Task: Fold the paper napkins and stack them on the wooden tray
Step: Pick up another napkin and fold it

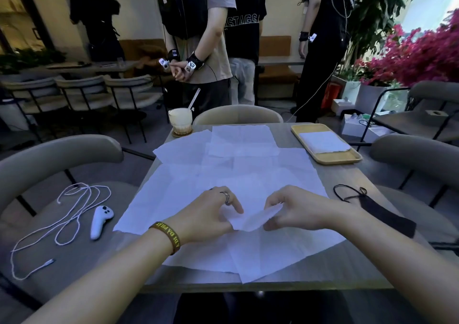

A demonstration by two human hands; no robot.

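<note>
One napkin, raised off the near counter, is pinched at either end by the left hand and right hand, seemingly to fold it; more sheets lie beyond, a folded stack on the tray.

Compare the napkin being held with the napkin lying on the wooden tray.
The held napkin is pinched between the left hand and right hand; the tray napkin lies untouched on the wooden tray. The held napkin is bent mid-fold; the tray napkin is a flat rectangle. Both are white paper.
</note>
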